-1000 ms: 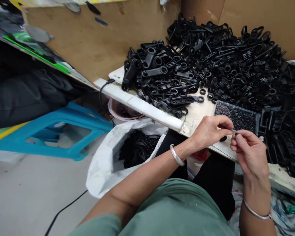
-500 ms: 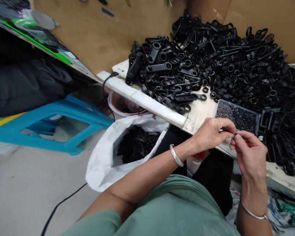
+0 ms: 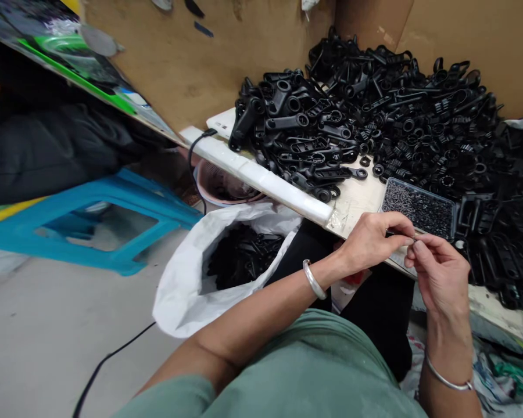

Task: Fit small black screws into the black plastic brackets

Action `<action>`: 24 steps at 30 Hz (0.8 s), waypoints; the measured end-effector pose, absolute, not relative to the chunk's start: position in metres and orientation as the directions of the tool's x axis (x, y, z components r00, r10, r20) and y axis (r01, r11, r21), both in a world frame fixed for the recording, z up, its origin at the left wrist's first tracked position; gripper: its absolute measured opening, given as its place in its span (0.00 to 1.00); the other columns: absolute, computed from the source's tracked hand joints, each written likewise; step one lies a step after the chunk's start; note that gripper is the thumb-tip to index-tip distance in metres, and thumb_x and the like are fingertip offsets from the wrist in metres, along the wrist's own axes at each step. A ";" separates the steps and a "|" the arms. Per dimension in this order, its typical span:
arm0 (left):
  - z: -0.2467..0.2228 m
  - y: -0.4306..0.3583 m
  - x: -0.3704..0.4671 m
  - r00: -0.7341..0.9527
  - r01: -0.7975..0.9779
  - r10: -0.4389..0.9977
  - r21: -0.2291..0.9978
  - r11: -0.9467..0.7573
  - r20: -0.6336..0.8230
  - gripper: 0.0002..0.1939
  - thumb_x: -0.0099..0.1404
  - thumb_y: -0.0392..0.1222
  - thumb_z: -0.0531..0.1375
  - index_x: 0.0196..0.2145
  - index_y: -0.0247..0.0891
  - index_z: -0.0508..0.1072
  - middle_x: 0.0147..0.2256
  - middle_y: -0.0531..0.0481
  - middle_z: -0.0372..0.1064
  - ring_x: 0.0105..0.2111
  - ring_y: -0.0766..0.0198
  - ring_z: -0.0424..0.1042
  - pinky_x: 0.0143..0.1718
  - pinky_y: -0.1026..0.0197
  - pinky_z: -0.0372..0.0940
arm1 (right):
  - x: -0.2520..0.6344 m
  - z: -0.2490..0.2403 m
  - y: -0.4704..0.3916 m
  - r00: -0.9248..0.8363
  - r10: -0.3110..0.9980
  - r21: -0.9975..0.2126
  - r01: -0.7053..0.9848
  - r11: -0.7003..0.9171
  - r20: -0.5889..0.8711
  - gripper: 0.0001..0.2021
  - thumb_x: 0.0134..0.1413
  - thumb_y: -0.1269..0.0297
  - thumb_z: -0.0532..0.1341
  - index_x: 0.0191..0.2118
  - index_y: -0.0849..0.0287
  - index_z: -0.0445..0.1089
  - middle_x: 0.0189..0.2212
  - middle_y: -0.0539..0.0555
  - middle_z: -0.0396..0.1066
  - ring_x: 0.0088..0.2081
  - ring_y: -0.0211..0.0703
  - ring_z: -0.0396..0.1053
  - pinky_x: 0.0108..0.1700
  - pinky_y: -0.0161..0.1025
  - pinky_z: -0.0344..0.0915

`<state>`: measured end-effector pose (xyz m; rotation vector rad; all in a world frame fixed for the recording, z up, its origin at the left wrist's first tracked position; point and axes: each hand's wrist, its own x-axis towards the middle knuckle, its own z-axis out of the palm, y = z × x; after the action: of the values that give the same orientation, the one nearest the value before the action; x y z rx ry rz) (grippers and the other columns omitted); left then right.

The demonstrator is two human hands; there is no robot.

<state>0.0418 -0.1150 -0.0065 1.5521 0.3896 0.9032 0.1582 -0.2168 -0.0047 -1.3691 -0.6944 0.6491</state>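
My left hand and my right hand meet fingertip to fingertip at the table's front edge, both pinched closed. Whatever lies between the fingertips is tiny and dark, mostly covered by the fingers; I cannot make out its kind. Just beyond the hands sits a clear plastic box filled with small dark pieces. Behind it spreads a large heap of black plastic parts, some long with a ring at one end, others loose rings. More long black parts lie right of my right hand.
Left of my legs, an open white sack holds black parts. A white strip runs along the table's left edge, above a round basket. A blue stool stands at left. Cardboard walls enclose the back. A cable crosses the floor.
The view has shifted slightly, so the heap and walls appear a little lower. Both hands stay pinched together at almost the same place, with only slight finger movement.
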 end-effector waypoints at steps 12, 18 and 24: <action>-0.015 -0.125 0.041 0.586 -0.220 0.716 0.925 -0.310 0.379 0.05 0.59 0.27 0.65 0.30 0.34 0.78 0.31 0.52 0.77 0.33 0.68 0.75 0.40 0.67 0.68 | 0.154 -0.008 -0.228 0.700 0.701 -0.975 0.221 -0.034 0.134 0.11 0.47 0.60 0.72 0.35 0.61 0.79 0.21 0.50 0.74 0.21 0.37 0.71 0.27 0.37 0.71; -0.018 -0.128 0.041 0.585 -0.194 0.727 0.932 -0.305 0.359 0.05 0.59 0.28 0.65 0.31 0.35 0.78 0.32 0.52 0.78 0.33 0.68 0.76 0.40 0.68 0.70 | 0.148 -0.006 -0.231 0.715 0.678 -0.950 0.302 -0.084 0.168 0.12 0.48 0.57 0.71 0.36 0.61 0.79 0.22 0.51 0.75 0.22 0.39 0.72 0.28 0.38 0.73; -0.020 -0.129 0.040 0.607 -0.193 0.726 0.946 -0.261 0.324 0.04 0.60 0.28 0.64 0.32 0.33 0.79 0.33 0.51 0.79 0.34 0.68 0.76 0.39 0.68 0.69 | 0.145 -0.009 -0.229 0.733 0.653 -0.952 0.300 -0.063 0.188 0.11 0.48 0.59 0.70 0.35 0.62 0.78 0.21 0.51 0.75 0.21 0.38 0.71 0.27 0.37 0.72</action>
<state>0.0404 -0.1293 -0.0197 1.6082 0.4542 0.9332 0.1450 -0.2291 -0.0092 -1.6564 -0.7748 0.3425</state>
